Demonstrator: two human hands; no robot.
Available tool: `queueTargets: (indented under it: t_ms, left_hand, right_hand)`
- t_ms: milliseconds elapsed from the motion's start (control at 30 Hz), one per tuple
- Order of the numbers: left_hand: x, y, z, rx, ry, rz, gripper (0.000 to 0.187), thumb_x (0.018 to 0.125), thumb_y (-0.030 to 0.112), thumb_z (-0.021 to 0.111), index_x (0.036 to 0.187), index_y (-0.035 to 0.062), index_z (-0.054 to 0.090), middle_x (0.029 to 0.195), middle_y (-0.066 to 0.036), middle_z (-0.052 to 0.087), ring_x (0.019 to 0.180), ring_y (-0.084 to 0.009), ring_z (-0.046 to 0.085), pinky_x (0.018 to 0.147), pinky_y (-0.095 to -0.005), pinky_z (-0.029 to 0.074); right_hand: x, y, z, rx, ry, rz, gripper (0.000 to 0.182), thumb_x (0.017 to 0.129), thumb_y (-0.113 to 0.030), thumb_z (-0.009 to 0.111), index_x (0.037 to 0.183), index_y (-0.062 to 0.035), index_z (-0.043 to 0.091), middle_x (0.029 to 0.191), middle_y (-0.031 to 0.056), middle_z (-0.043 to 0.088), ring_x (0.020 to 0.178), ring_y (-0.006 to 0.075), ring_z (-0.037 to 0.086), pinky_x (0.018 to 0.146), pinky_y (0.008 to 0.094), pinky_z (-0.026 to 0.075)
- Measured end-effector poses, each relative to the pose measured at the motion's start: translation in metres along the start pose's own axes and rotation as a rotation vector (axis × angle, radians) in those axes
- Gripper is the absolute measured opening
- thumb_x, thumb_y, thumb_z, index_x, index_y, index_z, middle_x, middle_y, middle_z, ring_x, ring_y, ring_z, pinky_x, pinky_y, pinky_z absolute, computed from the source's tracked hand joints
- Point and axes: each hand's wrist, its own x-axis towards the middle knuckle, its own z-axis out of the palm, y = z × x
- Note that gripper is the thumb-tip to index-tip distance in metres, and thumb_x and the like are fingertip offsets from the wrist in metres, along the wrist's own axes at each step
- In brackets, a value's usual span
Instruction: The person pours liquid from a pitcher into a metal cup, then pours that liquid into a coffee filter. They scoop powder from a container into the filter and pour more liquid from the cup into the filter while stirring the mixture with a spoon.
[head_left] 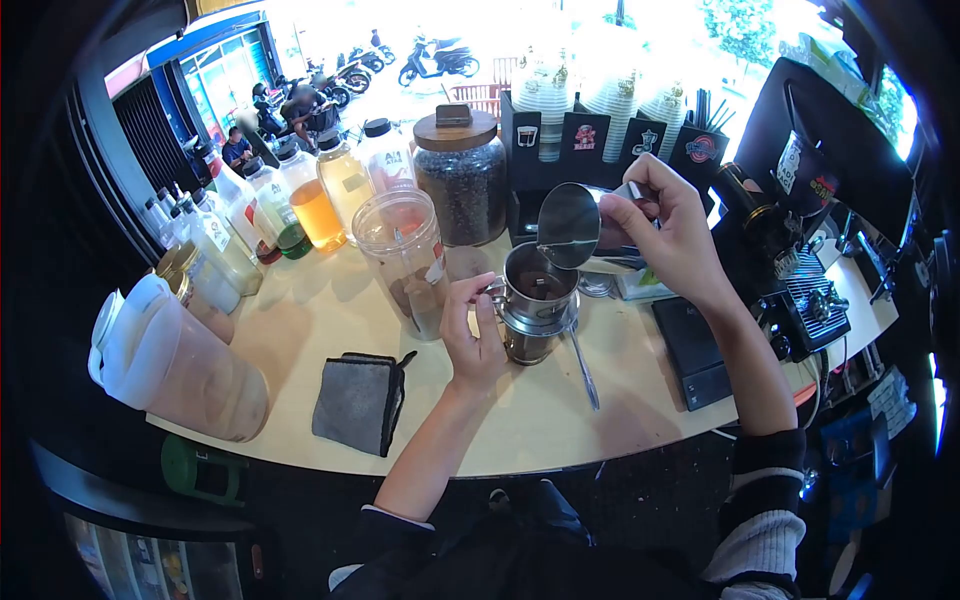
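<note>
My right hand (678, 238) grips a metal pitcher (570, 226) by its handle and holds it tipped, its mouth toward a metal drip coffee filter (541, 308). Dark contents show inside the filter, which sits on top of a small glass (528, 347). With closed fingers, my left hand (474, 335) pinches the filter's side handle. A metal spoon (585, 370) lies on the table just right of the glass. Close behind my left hand stands a clear plastic jar (400, 235) with brown contents.
A folded grey cloth (355, 403) and a large plastic jug (205, 370) are on the left. Bottles of syrup (318, 215) and a wooden-lidded jar of coffee beans (462, 190) line the back. Stacked cups (541, 100) stand behind a black flat device (692, 352) at right.
</note>
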Motion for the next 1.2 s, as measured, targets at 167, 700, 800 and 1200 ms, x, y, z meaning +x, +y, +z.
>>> queueTargets:
  t_ms: [167,700,800,1200]
  left_hand:
    - [0.0,0.003,-0.001,0.013,0.008,-0.012,0.021,0.096,0.012,0.044,0.107,-0.0026,0.054,0.093,-0.008,0.056,0.083,-0.0137,0.056,0.075,-0.0263,0.045]
    - [-0.001,-0.002,-0.001,0.001,-0.003,-0.011,0.021,0.096,0.013,0.044,0.107,-0.0026,0.053,0.093,-0.007,0.055,0.084,-0.0126,0.055,0.076,-0.0258,0.045]
    - [-0.001,-0.002,0.0,-0.015,-0.008,-0.011,0.022,0.097,0.013,0.043,0.108,-0.0025,0.053,0.094,-0.007,0.055,0.085,-0.0123,0.055,0.076,-0.0256,0.045]
    - [-0.002,-0.004,0.0,-0.024,-0.011,-0.024,0.022,0.097,0.012,0.041,0.109,-0.0028,0.052,0.096,-0.007,0.054,0.087,-0.0125,0.055,0.078,-0.0251,0.045]
  right_hand:
    - [0.005,-0.004,0.004,-0.138,-0.037,-0.074,0.028,0.086,-0.009,0.064,0.077,-0.0026,0.039,0.066,-0.0062,0.032,0.061,0.0003,0.031,0.055,0.0161,0.043]
    - [0.007,-0.004,-0.004,-0.113,0.004,-0.036,0.028,0.087,-0.009,0.063,0.076,-0.0029,0.038,0.07,-0.0061,0.03,0.064,0.0002,0.033,0.061,0.0173,0.052]
    - [0.006,-0.007,-0.005,-0.115,0.001,-0.037,0.028,0.087,-0.008,0.063,0.076,-0.0033,0.038,0.071,-0.0063,0.03,0.065,-0.0002,0.033,0.062,0.0169,0.053]
    - [0.001,-0.013,0.002,-0.125,-0.01,-0.097,0.03,0.084,-0.008,0.066,0.076,-0.0042,0.038,0.067,-0.0062,0.031,0.064,0.0016,0.028,0.061,0.0142,0.038]
